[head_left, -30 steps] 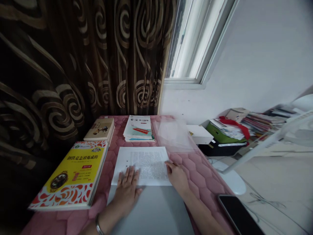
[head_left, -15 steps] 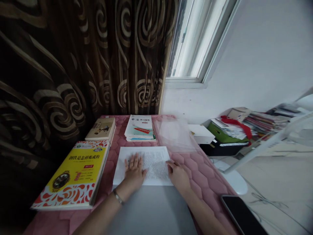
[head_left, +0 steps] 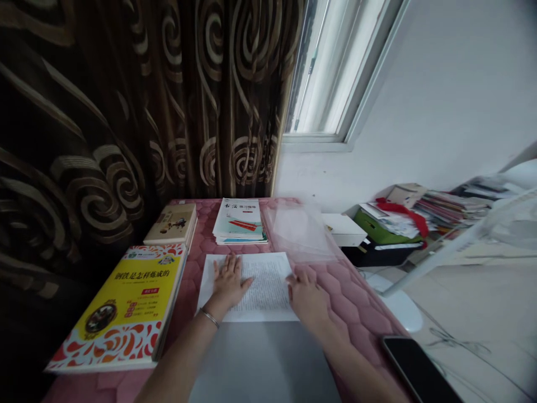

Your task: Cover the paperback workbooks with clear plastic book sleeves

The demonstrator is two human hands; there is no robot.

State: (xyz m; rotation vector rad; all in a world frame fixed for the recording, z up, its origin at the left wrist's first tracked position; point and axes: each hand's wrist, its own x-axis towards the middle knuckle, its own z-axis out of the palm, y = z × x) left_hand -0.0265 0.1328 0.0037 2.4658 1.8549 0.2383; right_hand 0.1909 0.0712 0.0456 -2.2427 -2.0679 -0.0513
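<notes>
Pink cloth (head_left: 348,296) lies under the printed page (head_left: 268,288). My left hand (head_left: 227,285) spreads wide on it, presumably to keep it flat; my right hand (head_left: 308,299) curls at its right edge, whether pinching I can't tell.

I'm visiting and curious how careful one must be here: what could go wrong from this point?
The printed page might crease or shift, since the left hand lies on it and the right hand is at its right edge. The phone, near the right edge of the pink table, could be knocked if the right forearm swings outward.
</notes>
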